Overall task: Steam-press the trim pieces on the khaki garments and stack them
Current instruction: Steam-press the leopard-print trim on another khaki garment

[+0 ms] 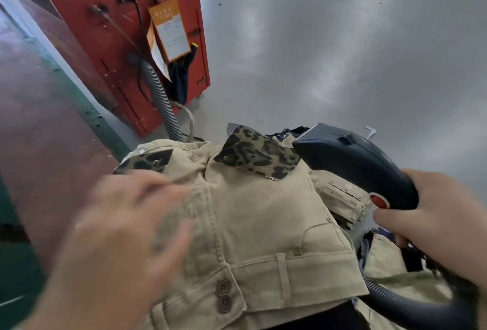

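My right hand (432, 213) is wrapped around the handle of the dark steam iron (353, 161), thumb just beside its red button (379, 201); the iron's nose sits at the right edge of the leopard-print trim piece (258, 155). That trim lies at the far end of the khaki garment (263, 224), which is spread in front of me over more khaki pieces (342, 198) to the right. My left hand (123, 237) is blurred, fingers spread open and holding nothing, over the garment's left side, near a second leopard trim (150, 162). A red cabinet (118, 26) stands far left.
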`<action>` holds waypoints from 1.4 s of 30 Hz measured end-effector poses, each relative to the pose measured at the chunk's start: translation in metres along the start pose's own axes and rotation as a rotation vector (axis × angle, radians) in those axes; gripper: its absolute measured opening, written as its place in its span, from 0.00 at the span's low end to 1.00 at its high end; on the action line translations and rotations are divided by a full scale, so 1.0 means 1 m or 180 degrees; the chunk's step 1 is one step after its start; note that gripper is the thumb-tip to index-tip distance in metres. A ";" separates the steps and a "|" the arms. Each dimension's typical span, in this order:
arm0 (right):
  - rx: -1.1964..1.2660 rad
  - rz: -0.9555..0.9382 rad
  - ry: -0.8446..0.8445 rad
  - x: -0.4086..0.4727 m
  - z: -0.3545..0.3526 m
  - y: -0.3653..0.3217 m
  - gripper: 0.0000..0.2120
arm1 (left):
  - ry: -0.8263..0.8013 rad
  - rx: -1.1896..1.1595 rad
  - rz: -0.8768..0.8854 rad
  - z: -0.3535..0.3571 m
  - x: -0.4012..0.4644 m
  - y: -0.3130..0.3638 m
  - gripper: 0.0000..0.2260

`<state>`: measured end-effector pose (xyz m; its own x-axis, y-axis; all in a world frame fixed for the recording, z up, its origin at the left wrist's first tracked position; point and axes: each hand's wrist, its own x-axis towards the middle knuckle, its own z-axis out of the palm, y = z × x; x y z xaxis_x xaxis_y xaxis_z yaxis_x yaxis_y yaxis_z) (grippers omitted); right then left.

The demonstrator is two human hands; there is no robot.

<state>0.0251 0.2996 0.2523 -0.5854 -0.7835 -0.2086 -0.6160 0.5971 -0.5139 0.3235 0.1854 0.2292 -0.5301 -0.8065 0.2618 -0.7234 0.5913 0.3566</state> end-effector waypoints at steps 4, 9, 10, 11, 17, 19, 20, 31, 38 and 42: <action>0.0001 0.0100 0.0094 0.004 -0.005 -0.002 0.08 | -0.1480 0.0394 0.1309 0.061 0.017 0.090 0.31; -0.0228 0.0075 -0.0048 0.001 -0.012 -0.001 0.10 | -0.2241 0.0709 0.1711 0.087 0.028 0.117 0.13; -0.0353 0.0037 -0.0125 -0.001 -0.013 -0.002 0.14 | -0.2284 0.0627 0.1914 0.092 0.026 0.115 0.13; -0.0475 -0.0001 -0.0200 -0.003 -0.014 -0.003 0.20 | -0.2347 0.0529 0.2114 0.090 0.025 0.111 0.13; -0.0470 -0.0066 -0.0252 -0.010 -0.017 -0.002 0.20 | -0.1245 -0.0063 0.1602 0.061 0.051 0.056 0.17; -0.0503 -0.0046 -0.0255 -0.009 -0.018 0.003 0.18 | -0.0982 0.0110 0.1567 0.062 0.056 0.043 0.18; -0.0580 -0.0048 -0.0266 -0.008 -0.018 0.002 0.19 | -0.0937 0.0202 0.1646 0.066 0.052 0.043 0.19; -0.1740 -0.0430 -0.0707 0.030 0.029 -0.040 0.07 | -0.0590 0.0293 0.2146 0.137 -0.001 0.086 0.22; -0.1327 -0.0923 -0.0461 0.089 0.070 -0.097 0.07 | -0.0788 0.0384 0.2129 0.143 -0.005 0.091 0.23; -0.0793 -0.0931 -0.0328 0.105 0.042 -0.097 0.06 | -0.0994 0.0397 0.2018 0.140 -0.006 0.091 0.25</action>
<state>0.0460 0.1521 0.2452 -0.3179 -0.9323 -0.1723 -0.8653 0.3596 -0.3491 0.1991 0.2434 0.1347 -0.9534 -0.2812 0.1092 -0.2694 0.9566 0.1110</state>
